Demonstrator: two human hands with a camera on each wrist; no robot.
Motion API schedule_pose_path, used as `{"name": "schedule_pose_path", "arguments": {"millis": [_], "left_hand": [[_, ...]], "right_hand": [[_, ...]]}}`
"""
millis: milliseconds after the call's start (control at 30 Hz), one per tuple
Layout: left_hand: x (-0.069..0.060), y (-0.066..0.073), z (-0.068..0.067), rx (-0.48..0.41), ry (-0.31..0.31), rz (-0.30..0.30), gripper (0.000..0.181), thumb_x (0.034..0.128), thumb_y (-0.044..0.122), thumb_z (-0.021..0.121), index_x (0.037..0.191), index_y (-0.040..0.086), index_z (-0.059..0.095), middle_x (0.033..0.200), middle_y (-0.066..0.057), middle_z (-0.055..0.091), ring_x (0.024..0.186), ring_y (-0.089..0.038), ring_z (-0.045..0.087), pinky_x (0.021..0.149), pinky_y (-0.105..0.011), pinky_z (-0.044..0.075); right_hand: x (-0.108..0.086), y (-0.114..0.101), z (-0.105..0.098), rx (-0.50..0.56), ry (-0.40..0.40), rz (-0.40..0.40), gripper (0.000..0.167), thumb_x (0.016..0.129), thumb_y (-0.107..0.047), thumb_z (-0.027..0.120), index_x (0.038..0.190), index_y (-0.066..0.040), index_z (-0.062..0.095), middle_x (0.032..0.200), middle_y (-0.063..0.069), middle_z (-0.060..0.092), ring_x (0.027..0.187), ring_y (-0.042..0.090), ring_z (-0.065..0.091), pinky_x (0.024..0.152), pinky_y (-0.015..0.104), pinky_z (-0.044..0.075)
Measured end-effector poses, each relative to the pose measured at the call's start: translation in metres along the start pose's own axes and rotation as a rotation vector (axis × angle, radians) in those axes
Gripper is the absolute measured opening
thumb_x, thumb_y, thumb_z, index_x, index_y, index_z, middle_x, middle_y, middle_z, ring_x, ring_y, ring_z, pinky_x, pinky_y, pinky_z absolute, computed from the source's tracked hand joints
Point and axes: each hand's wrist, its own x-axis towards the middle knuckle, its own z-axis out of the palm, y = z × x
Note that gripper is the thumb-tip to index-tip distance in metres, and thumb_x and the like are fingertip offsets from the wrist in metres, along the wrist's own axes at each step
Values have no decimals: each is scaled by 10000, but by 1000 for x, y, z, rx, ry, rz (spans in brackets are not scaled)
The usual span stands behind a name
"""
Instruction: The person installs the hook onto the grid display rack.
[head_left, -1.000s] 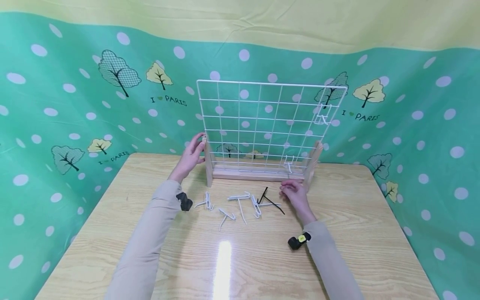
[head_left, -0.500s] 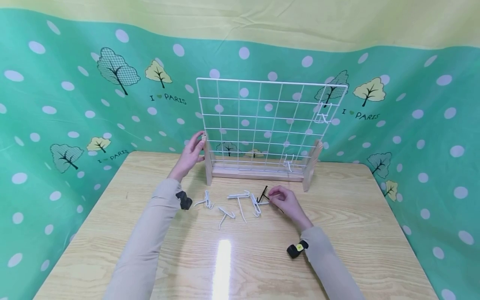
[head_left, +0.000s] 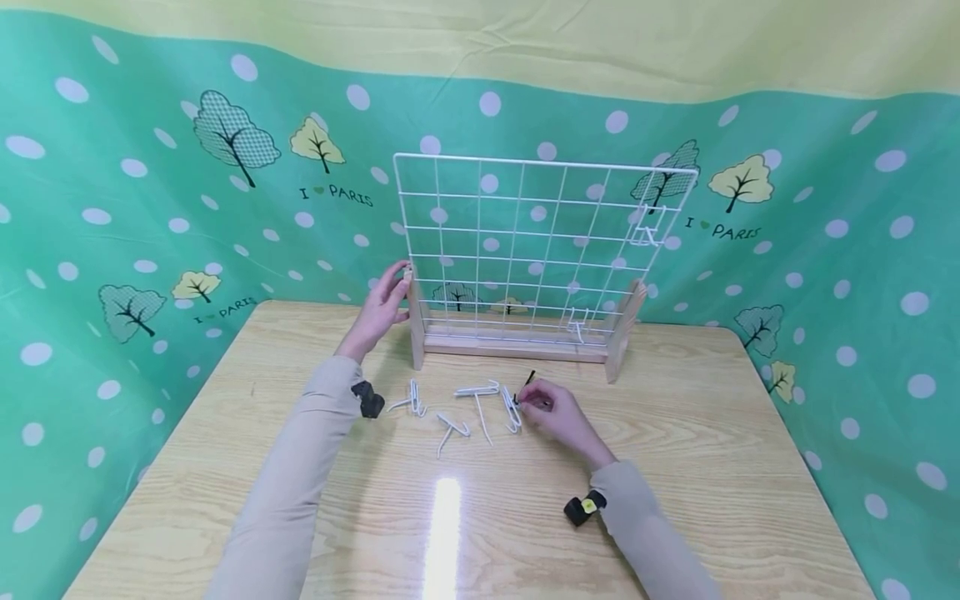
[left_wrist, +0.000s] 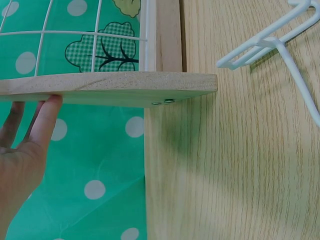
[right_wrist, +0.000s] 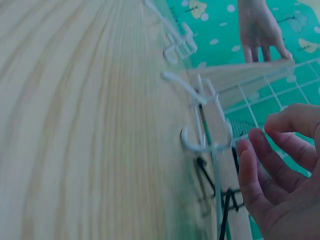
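A white wire grid panel [head_left: 525, 162] stands upright in a wooden stand [head_left: 417, 342]. My left hand [head_left: 373, 318] touches the outer side of the stand's left board, its fingers rather straight in the left wrist view, where the board [left_wrist: 115, 82] crosses the frame. Over the table my right hand [head_left: 561, 418] reaches a white wire hook [head_left: 511, 408], fingers bent. In the right wrist view its fingertips are close to this hook [right_wrist: 186, 140]; whether they touch is unclear. A black wire hook [head_left: 532, 377] lies partly hidden behind that hand.
Other white hooks lie on the wooden tabletop: one near the left wrist [head_left: 414, 400], one in front [head_left: 452, 426] and one in the middle [head_left: 477, 391]. Two white hooks hang on the grid, at upper right [head_left: 643, 237] and lower right [head_left: 576, 327]. A patterned green cloth [head_left: 337, 250] hangs behind.
My right hand has moved left and slightly toward me, from beside the stand's right foot, over the black hook, to the nearest white hook. My left hand has stayed at the stand's board.
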Motion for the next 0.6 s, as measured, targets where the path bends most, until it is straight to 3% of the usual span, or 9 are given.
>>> {"name": "schedule_pose_path", "arguments": {"millis": [133,233,400,600], "left_hand": [[1,-1,0,-10,4,3,487,1064,190,356,1527,108,232,1539,-237,231,1366,-427,282,1000,-576,418],[7,-10,-2,-20,5,0,489,1063,197,356,1530,121,233,1542,-224,234,1364,-422,287,995,-583,421],[16,-27,-6,-29,3,1,509,1055,255,369,1539,176,230,1554,-189,230,1374,-400,281,991,-583,421],[17,-33,-7,-1,18,23,514,1043,343,390,1527,225,264,1542,-181,261,1363,-394,307,971,-574,447]], "right_hand": [[6,4,13,-8,-16,10,145,869,68,633,1013,58,630,986,186,650,908,283,632,789,281,565],[10,2,23,15,-31,36,171,866,73,632,1035,50,627,996,163,653,934,287,635,828,294,564],[14,2,38,49,-54,58,225,879,76,626,1098,109,586,1040,213,637,960,330,631,859,285,551],[17,-19,47,11,-80,100,242,885,72,614,1112,142,569,1062,269,620,992,389,619,878,347,550]]}}
